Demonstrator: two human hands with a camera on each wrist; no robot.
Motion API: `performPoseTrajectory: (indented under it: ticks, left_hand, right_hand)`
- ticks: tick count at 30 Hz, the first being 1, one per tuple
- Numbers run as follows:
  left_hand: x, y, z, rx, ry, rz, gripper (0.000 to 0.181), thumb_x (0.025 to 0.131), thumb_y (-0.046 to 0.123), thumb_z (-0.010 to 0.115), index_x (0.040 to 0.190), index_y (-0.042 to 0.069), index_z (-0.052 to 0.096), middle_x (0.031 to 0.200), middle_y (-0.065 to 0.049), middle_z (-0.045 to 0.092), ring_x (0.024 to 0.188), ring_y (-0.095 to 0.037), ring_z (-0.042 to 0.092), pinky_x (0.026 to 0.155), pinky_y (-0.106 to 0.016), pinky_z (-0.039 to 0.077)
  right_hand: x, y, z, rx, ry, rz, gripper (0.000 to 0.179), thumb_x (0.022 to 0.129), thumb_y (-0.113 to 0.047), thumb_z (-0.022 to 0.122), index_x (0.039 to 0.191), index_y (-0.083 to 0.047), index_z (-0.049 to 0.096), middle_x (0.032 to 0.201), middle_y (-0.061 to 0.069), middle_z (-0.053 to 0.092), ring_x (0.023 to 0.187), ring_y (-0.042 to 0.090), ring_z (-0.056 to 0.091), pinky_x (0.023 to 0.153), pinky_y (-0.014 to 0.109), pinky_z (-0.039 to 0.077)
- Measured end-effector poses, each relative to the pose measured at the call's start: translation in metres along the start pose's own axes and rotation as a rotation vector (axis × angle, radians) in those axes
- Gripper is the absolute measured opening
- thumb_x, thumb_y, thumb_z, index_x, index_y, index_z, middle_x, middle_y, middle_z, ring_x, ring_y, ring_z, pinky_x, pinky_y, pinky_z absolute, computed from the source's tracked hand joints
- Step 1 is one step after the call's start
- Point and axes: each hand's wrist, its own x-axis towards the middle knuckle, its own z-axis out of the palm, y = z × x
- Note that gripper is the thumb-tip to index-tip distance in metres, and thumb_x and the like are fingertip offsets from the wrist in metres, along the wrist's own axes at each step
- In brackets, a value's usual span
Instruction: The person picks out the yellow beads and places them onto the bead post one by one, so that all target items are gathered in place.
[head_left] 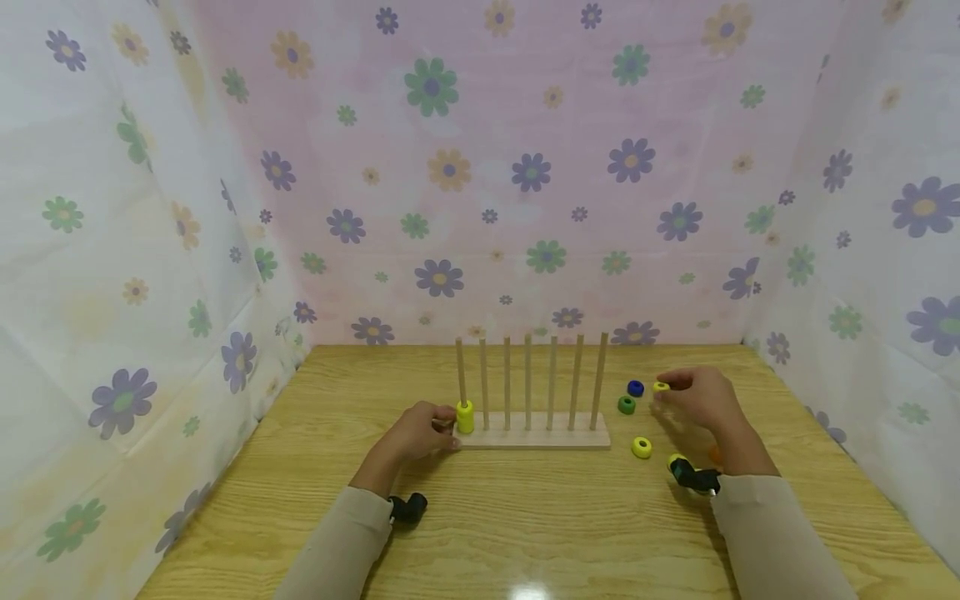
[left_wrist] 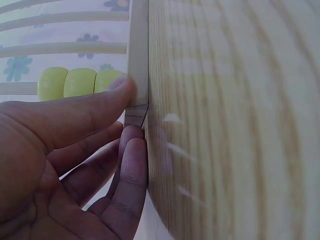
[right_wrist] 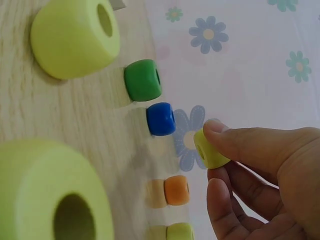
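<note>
A wooden peg rack (head_left: pixel 532 433) with several upright pegs stands on the table. Yellow beads (head_left: pixel 465 418) are stacked on its leftmost peg; the left wrist view shows three of these stacked beads (left_wrist: pixel 80 82). My left hand (head_left: pixel 422 431) holds the left end of the rack's base (left_wrist: pixel 139 55), thumb against it near the lowest bead and fingers at the end. To the right of the rack, my right hand (head_left: pixel 699 400) pinches a yellow bead (right_wrist: pixel 214 150) between thumb and fingers. In the right wrist view this bead is held above the table, its hole partly visible.
Right of the rack lie a blue bead (head_left: pixel 635 388), a green bead (head_left: pixel 626 405) and a yellow bead (head_left: pixel 641 447). Another yellow bead (head_left: pixel 676 460) and an orange bead (head_left: pixel 715 454) are partly hidden by the right arm. Flowered cloth (head_left: pixel 487 208) surrounds the table.
</note>
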Motion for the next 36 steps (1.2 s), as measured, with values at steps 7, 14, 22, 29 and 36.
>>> performPoseTrajectory:
  ticks: [7, 14, 22, 29, 36]
  left_hand:
    - [0.000, -0.002, -0.001, 0.007, 0.002, -0.007, 0.052, 0.088, 0.011, 0.084, 0.138, 0.008, 0.068, 0.133, -0.010, 0.068, 0.110, -0.023, 0.066, 0.079, -0.031, 0.056]
    - [0.003, -0.005, 0.000, -0.012, 0.004, -0.011, 0.054, 0.088, 0.011, 0.084, 0.139, 0.008, 0.067, 0.138, -0.013, 0.066, 0.115, -0.027, 0.066, 0.084, -0.035, 0.059]
    - [0.002, -0.003, -0.002, -0.008, 0.000, 0.003, 0.050, 0.088, 0.011, 0.084, 0.136, 0.010, 0.069, 0.130, -0.010, 0.069, 0.108, -0.023, 0.067, 0.079, -0.032, 0.056]
    - [0.002, -0.002, -0.002, -0.010, -0.003, 0.006, 0.049, 0.088, 0.011, 0.084, 0.135, 0.011, 0.070, 0.118, -0.006, 0.071, 0.101, -0.020, 0.067, 0.073, -0.029, 0.053]
    - [0.001, -0.002, -0.002, -0.030, -0.014, -0.001, 0.050, 0.089, 0.010, 0.082, 0.137, 0.010, 0.069, 0.117, -0.007, 0.070, 0.098, -0.019, 0.066, 0.070, -0.029, 0.051]
  right_hand:
    - [0.000, -0.003, -0.001, -0.009, 0.019, -0.019, 0.050, 0.097, -0.037, 0.074, 0.135, -0.005, 0.069, 0.127, 0.023, 0.069, 0.113, 0.041, 0.065, 0.091, 0.056, 0.055]
    - [-0.001, -0.011, -0.004, -0.011, 0.036, -0.036, 0.051, 0.097, -0.040, 0.074, 0.134, -0.005, 0.069, 0.128, 0.023, 0.069, 0.113, 0.041, 0.064, 0.088, 0.054, 0.057]
    - [-0.001, -0.018, -0.015, -0.006, 0.055, -0.041, 0.052, 0.097, -0.040, 0.073, 0.135, -0.005, 0.069, 0.129, 0.024, 0.069, 0.111, 0.041, 0.065, 0.083, 0.051, 0.059]
    - [0.001, -0.026, -0.020, 0.001, 0.049, -0.033, 0.062, 0.096, -0.050, 0.071, 0.139, -0.005, 0.066, 0.129, 0.024, 0.069, 0.110, 0.040, 0.066, 0.077, 0.045, 0.060]
    - [0.000, -0.036, -0.026, 0.004, 0.072, -0.046, 0.062, 0.096, -0.054, 0.070, 0.140, -0.010, 0.066, 0.131, 0.022, 0.068, 0.113, 0.040, 0.065, 0.082, 0.048, 0.060]
